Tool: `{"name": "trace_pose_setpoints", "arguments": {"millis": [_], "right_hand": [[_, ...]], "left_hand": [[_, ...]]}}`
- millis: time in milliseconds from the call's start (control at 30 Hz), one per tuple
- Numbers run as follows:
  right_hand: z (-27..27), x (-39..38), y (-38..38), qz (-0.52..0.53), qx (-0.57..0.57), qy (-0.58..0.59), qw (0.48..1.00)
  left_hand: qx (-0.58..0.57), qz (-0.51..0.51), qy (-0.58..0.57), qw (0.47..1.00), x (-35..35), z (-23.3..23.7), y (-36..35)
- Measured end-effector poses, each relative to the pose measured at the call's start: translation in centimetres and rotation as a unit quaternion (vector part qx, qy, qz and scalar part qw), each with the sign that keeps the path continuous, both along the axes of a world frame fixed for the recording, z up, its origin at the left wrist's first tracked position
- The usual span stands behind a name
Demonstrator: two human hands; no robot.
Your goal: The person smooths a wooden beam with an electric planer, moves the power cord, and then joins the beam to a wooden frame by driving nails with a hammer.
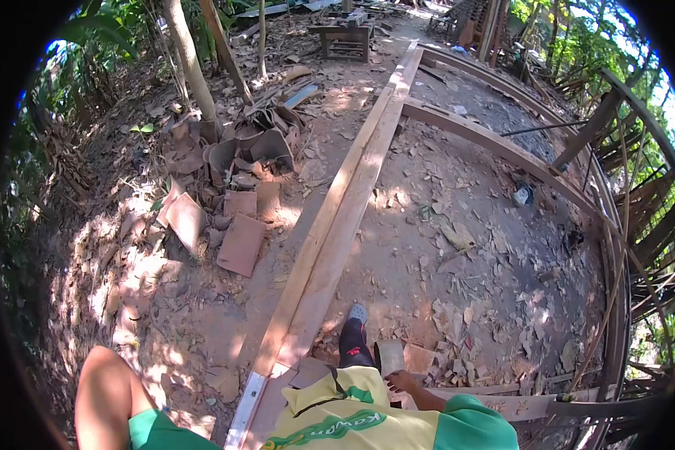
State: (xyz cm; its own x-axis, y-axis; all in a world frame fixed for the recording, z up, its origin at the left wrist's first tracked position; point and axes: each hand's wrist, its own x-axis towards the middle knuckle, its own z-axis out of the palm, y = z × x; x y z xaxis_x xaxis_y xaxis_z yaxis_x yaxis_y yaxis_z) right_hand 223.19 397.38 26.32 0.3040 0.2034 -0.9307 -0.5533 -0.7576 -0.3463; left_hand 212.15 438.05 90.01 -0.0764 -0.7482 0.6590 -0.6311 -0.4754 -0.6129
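Note:
My right hand (401, 381) reaches in from the right, beside my yellow shirt (345, 420). Its fingers look apart and hold nothing that I can see. Just beyond it stands a pale, curved piece (388, 357), next to a flat reddish tile (418, 359). Of my left arm (105, 382) only the bent part shows at the lower left; the hand is out of view. A long silver bar like a spirit level (245, 409) lies along the near end of the long wooden beam (334, 247). One dark-clad leg with a grey shoe (358, 311) stands right of the beam.
Several clay tiles (241, 244) and broken pieces lie left of the beam. A cross beam (487, 135) joins it from the right. Tree trunks (191, 67) rise at the upper left, a low wooden bench (345, 41) stands far back, and a stick fence (622, 217) lines the right.

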Motion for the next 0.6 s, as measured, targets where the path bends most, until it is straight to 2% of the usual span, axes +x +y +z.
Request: {"name": "trace_pose_setpoints", "arguments": {"millis": [33,100,133,200,233,267,300,333,367,400,433,467,500,533,567,600], "right_hand": [[-0.8,2.7,-0.6,-0.001,-0.026,0.004,1.000],[-2.4,12.9,2.0,-0.011,-0.056,-0.019,0.998],[-1.7,16.9,1.2,-0.114,0.049,-0.037,0.992],[1.7,24.2,2.5,-0.221,0.072,-0.102,0.967],[3.5,27.9,2.1,-0.211,0.125,-0.149,0.958],[5.3,30.4,1.5,-0.195,0.175,-0.185,0.947],[9.7,31.8,2.0,-0.239,0.202,-0.215,0.925],[13.0,33.2,3.0,-0.285,0.234,-0.248,0.896],[12.6,35.2,2.5,-0.293,0.191,-0.221,0.910],[12.1,36.9,1.6,-0.302,0.146,-0.192,0.922],[11.8,37.9,1.3,-0.293,0.128,-0.182,0.930],[11.7,38.4,0.8,-0.285,0.108,-0.173,0.936],[11.6,38.8,0.1,-0.282,0.086,-0.169,0.940],[10.2,39.6,-0.8,-0.279,0.048,-0.120,0.952],[10.5,40.5,-1.3,-0.278,0.040,-0.106,0.954],[10.5,41.1,-1.1,-0.281,0.033,-0.092,0.955]], "left_hand": [[-0.029,0.021,-0.007,0.999,3.0,0.1,1.1],[-0.107,0.071,-0.029,0.991,8.6,0.0,3.4],[-0.188,0.115,-0.014,0.975,11.2,-0.5,5.0],[-0.393,0.212,0.063,0.893,17.9,-3.7,9.1],[-0.523,0.192,0.196,0.807,23.3,-6.5,10.4],[-0.625,0.295,0.265,0.672,26.5,-11.0,13.5],[-0.691,0.309,0.335,0.562,29.3,-16.1,16.2],[-0.708,0.423,0.378,0.421,31.7,-19.8,16.7],[-0.696,0.443,0.383,0.416,31.9,-28.0,19.6],[-0.638,0.508,0.409,0.408,31.5,-34.9,20.5],[-0.655,0.498,0.446,0.351,30.4,-43.2,21.1],[-0.589,0.556,0.473,0.346,28.8,-51.5,21.3],[-0.626,0.532,0.529,0.211,28.2,-55.7,19.1],[-0.741,0.372,0.548,0.112,25.4,-66.6,18.6],[-0.691,0.451,0.565,-0.005,26.6,-63.4,13.7],[-0.729,0.364,0.564,-0.132,25.3,-66.2,11.2]]}}
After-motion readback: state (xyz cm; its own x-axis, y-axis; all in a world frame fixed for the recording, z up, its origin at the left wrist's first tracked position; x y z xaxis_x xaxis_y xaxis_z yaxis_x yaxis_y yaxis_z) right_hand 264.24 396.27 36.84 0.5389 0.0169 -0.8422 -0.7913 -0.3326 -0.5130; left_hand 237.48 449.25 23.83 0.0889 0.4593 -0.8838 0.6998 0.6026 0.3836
